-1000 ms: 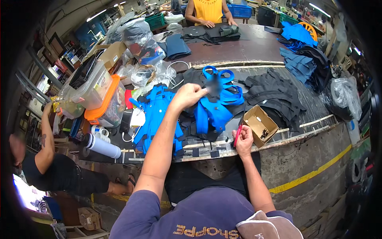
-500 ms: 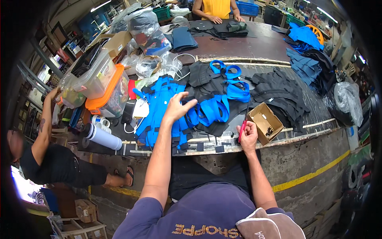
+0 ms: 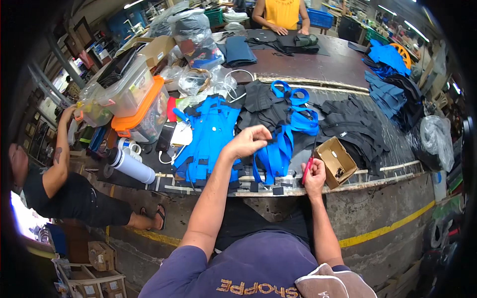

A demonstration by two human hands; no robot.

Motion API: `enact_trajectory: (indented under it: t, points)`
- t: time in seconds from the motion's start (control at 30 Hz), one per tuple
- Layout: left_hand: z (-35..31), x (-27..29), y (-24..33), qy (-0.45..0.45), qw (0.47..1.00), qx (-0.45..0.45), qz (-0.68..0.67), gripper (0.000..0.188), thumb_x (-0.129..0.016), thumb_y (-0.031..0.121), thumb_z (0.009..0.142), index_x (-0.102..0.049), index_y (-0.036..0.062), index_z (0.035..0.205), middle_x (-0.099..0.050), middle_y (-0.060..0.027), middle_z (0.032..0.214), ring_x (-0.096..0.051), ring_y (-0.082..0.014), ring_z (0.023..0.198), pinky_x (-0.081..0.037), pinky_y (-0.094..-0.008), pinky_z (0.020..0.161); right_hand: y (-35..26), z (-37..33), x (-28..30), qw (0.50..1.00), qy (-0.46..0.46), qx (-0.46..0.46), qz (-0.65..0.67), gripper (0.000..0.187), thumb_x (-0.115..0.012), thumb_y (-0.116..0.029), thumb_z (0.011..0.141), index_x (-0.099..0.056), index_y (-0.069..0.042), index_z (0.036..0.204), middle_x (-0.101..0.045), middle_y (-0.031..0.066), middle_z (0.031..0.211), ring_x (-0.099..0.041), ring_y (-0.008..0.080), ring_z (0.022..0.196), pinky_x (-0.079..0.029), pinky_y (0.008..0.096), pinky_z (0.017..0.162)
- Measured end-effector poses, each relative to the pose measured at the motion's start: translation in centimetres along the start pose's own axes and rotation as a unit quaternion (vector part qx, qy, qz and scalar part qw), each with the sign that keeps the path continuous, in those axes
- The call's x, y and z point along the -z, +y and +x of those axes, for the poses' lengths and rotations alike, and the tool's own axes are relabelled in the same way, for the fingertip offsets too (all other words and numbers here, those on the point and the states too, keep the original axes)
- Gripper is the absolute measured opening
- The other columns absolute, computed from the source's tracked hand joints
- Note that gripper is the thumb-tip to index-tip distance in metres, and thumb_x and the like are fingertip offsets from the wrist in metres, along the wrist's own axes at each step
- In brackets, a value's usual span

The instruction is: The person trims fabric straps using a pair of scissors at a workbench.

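Observation:
My left hand (image 3: 248, 143) is closed in a pinch at the upper end of a bunch of blue webbing straps (image 3: 279, 156), which drape toward the table's near edge. My right hand (image 3: 314, 178) grips red-handled scissors (image 3: 307, 170), their slim dark blades pointing away from me. Just right of it stands an open cardboard box (image 3: 337, 160) with small dark pieces inside. Left of the straps lies a pile of blue fabric pieces (image 3: 211, 134). More blue strap loops (image 3: 304, 121) rest on black fabric pieces (image 3: 263, 104) beyond my hands.
More black pieces (image 3: 353, 124) lie at right. A bottle (image 3: 133, 167), an orange-lidded plastic bin (image 3: 144, 111) and plastic bags (image 3: 196, 39) stand at left. A person in yellow (image 3: 282, 14) works across the table; another person (image 3: 64, 184) stands at left, reaching toward the containers.
My left hand has moved right and nearer, and the blue straps now hang gathered below it. My right hand still holds the scissors beside the box. The whole view has shifted slightly.

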State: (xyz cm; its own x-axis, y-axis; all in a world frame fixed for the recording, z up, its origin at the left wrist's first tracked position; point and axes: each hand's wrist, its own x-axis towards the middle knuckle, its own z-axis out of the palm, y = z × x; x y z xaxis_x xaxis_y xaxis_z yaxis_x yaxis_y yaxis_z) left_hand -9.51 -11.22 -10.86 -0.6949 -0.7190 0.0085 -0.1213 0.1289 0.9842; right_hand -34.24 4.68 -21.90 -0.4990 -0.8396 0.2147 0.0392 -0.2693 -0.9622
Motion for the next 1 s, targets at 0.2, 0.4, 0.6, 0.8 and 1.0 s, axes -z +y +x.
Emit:
enact_trajectory:
  t: [0.2, 0.4, 0.6, 0.8, 1.0]
  points:
    - [-1.4, -1.8, 0.1, -0.003, 0.974, -0.013, 0.226, 0.023, -0.058, -0.005, 0.084, -0.066, 0.0034, 0.104, -0.068, -0.0051, 0.088, -0.063, -0.0134, 0.085, -0.051, -0.0314, 0.076, 0.3, -0.3, 0.9, 0.999, 0.006, 0.016, -0.042, 0.028, -0.075, -0.003, 0.092, -0.053, -0.006, 0.108, -0.051, -0.0093, 0.072, -0.042, -0.0015, 0.059, -0.031, 0.0172, 0.051]
    - [-1.7, -3.2, 4.6, -0.011, 0.976, -0.039, 0.213, 0.034, -0.057, -0.003, 0.089, -0.052, 0.0068, 0.121, -0.061, -0.0089, 0.08, -0.063, -0.0209, 0.076, -0.05, -0.0365, 0.071, 0.9, 0.0, 1.1, 1.0, -0.009, 0.015, -0.002, 0.026, -0.077, -0.003, 0.09, -0.056, -0.006, 0.105, -0.051, -0.0094, 0.071, -0.043, -0.0017, 0.059, -0.031, 0.0166, 0.052]
    - [-2.5, -2.6, 4.3, -0.021, 0.978, -0.066, 0.194, 0.02, -0.052, -0.003, 0.087, -0.071, 0.0011, 0.091, -0.07, -0.012, 0.089, -0.068, -0.0233, 0.089, -0.053, -0.036, 0.082, 1.0, 0.8, 1.3, 0.998, -0.004, -0.037, -0.046, 0.016, -0.074, -0.012, 0.096, -0.062, -0.006, 0.087, -0.047, -0.0117, 0.065, -0.039, -0.0015, 0.056, -0.025, 0.0196, 0.049]
    - [-4.0, -4.7, 3.3, -0.006, 0.975, -0.072, 0.208, 0.029, -0.065, 0.005, 0.081, -0.074, -0.0001, 0.109, -0.071, -0.0122, 0.097, -0.066, -0.0194, 0.083, -0.053, -0.0332, 0.074, 2.2, 1.0, 2.3, 0.997, -0.003, -0.027, -0.068, 0.023, -0.071, -0.018, 0.099, -0.058, -0.009, 0.082, -0.043, -0.0113, 0.064, -0.035, -0.0004, 0.056, -0.024, 0.0217, 0.05]
    - [-5.3, -5.6, 3.3, 0.071, 0.968, -0.068, 0.229, 0.032, -0.073, 0.016, 0.085, -0.073, 0.0009, 0.113, -0.069, -0.0126, 0.105, -0.066, -0.0216, 0.089, -0.053, -0.0347, 0.079, 2.2, 1.1, 2.0, 0.999, -0.009, -0.032, -0.028, 0.025, -0.07, -0.023, 0.1, -0.057, -0.01, 0.083, -0.041, -0.0115, 0.063, -0.036, -0.0001, 0.054, -0.024, 0.0211, 0.048]
